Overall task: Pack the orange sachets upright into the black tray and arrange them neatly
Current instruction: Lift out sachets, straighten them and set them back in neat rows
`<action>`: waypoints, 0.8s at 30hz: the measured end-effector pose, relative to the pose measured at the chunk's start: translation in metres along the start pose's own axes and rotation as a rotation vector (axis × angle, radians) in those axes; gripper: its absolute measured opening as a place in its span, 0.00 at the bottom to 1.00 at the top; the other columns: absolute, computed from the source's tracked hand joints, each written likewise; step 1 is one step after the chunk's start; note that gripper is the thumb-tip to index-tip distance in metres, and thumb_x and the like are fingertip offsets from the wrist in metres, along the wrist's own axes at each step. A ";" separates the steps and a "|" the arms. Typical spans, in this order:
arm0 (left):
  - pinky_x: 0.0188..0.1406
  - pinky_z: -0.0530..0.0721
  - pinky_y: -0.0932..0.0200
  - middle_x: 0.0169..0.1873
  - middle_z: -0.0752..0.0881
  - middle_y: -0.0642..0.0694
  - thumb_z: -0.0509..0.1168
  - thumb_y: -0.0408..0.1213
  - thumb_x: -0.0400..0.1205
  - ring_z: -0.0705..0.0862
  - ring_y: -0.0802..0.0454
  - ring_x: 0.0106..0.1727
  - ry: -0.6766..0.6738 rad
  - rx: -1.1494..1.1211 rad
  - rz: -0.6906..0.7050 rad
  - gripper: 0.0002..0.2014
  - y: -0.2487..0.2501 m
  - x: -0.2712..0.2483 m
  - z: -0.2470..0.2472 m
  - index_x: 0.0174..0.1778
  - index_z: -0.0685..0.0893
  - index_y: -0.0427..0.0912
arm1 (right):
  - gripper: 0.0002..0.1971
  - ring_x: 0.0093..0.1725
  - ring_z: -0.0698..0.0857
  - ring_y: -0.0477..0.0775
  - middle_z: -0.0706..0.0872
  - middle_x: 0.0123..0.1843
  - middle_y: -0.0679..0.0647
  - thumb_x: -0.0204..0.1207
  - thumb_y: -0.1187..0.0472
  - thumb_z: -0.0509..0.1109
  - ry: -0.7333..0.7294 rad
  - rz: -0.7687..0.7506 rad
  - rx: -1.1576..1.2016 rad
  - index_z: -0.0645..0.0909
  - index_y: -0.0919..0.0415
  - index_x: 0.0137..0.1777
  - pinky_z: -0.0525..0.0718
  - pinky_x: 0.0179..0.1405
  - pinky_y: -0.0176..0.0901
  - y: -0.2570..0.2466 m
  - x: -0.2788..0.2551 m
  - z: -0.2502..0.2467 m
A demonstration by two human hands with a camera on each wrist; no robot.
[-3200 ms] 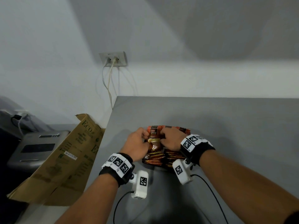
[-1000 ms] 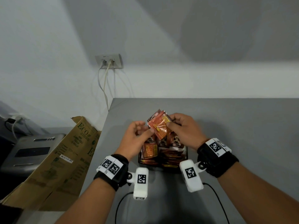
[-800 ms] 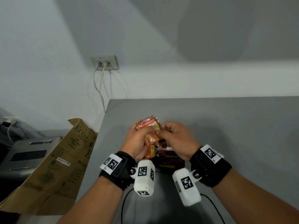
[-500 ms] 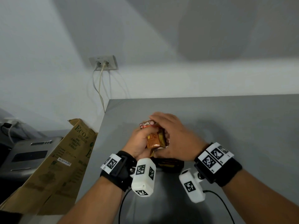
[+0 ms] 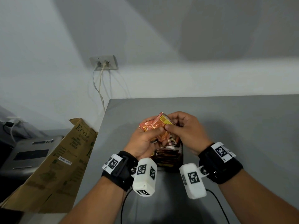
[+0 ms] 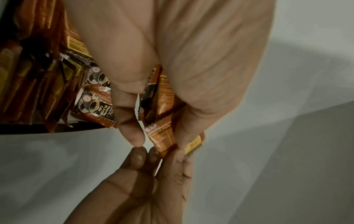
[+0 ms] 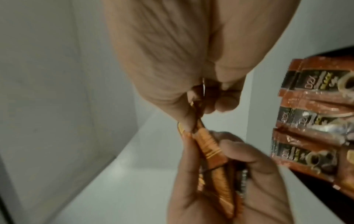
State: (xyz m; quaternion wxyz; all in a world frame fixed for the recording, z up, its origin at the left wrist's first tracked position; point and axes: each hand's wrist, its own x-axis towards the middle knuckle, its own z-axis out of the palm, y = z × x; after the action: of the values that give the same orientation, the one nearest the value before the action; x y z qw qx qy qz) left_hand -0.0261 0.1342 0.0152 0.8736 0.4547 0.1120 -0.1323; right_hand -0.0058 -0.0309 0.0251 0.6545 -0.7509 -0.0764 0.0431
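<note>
My head camera looks forward and down at my hands above the table [image 5: 226, 126]. Each wrist camera sits close, looking along its palm; both share the sachets [image 6: 162, 136] [image 7: 210, 151] and tray [image 6: 19, 130].

Your two hands [image 5: 163, 131] hold sachets [image 5: 155, 125] between them, above the tray [image 5: 181, 159]; a carton [image 5: 64, 159] lies off your left wrist.
</note>
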 end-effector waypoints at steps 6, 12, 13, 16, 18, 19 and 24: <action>0.33 0.87 0.52 0.40 0.88 0.37 0.67 0.44 0.77 0.87 0.44 0.36 -0.002 -0.138 -0.109 0.19 0.000 0.004 0.001 0.63 0.82 0.42 | 0.20 0.39 0.86 0.49 0.89 0.43 0.57 0.72 0.83 0.65 0.037 -0.009 0.244 0.87 0.57 0.32 0.81 0.36 0.42 -0.007 0.007 -0.012; 0.26 0.84 0.58 0.40 0.87 0.33 0.65 0.14 0.77 0.88 0.45 0.32 0.020 0.045 -0.039 0.24 -0.001 0.005 0.005 0.71 0.76 0.25 | 0.09 0.54 0.88 0.47 0.90 0.51 0.47 0.66 0.69 0.72 -0.072 -0.071 -0.066 0.91 0.56 0.33 0.86 0.55 0.43 -0.002 0.000 -0.014; 0.26 0.84 0.58 0.41 0.87 0.33 0.65 0.12 0.77 0.88 0.46 0.32 0.015 0.072 -0.026 0.25 0.000 0.006 0.005 0.72 0.75 0.23 | 0.05 0.54 0.89 0.47 0.90 0.51 0.46 0.68 0.67 0.77 -0.047 -0.060 -0.070 0.90 0.56 0.36 0.86 0.56 0.45 -0.001 -0.002 -0.013; 0.27 0.83 0.57 0.41 0.87 0.35 0.65 0.12 0.76 0.88 0.46 0.33 0.003 0.160 0.014 0.22 0.002 0.005 0.008 0.66 0.79 0.29 | 0.16 0.46 0.90 0.49 0.91 0.47 0.50 0.69 0.66 0.82 -0.022 -0.004 -0.122 0.84 0.52 0.54 0.88 0.54 0.46 0.000 0.000 -0.013; 0.31 0.85 0.52 0.42 0.87 0.33 0.62 0.18 0.80 0.88 0.43 0.34 0.025 0.160 -0.008 0.13 0.003 0.005 0.007 0.59 0.80 0.29 | 0.21 0.43 0.90 0.52 0.91 0.45 0.53 0.71 0.70 0.80 -0.033 0.040 -0.104 0.84 0.50 0.60 0.90 0.53 0.54 0.001 0.001 -0.013; 0.33 0.87 0.50 0.42 0.87 0.32 0.59 0.22 0.81 0.88 0.41 0.36 0.039 0.138 -0.033 0.10 0.005 0.004 0.007 0.57 0.79 0.28 | 0.19 0.43 0.90 0.54 0.90 0.45 0.55 0.72 0.71 0.78 -0.013 0.053 -0.068 0.85 0.51 0.59 0.90 0.52 0.59 0.003 0.002 -0.014; 0.37 0.92 0.47 0.47 0.89 0.30 0.67 0.19 0.80 0.90 0.38 0.42 0.009 0.262 -0.028 0.14 0.006 0.003 0.005 0.62 0.82 0.25 | 0.11 0.48 0.90 0.58 0.92 0.50 0.60 0.79 0.75 0.69 -0.073 0.185 0.254 0.87 0.64 0.57 0.86 0.49 0.52 0.005 0.002 -0.021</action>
State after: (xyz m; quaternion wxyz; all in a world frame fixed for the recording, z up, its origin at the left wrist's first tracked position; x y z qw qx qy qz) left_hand -0.0210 0.1331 0.0210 0.8042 0.5641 0.1039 -0.1559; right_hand -0.0004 -0.0519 0.0234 0.7342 -0.6639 -0.0248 0.1399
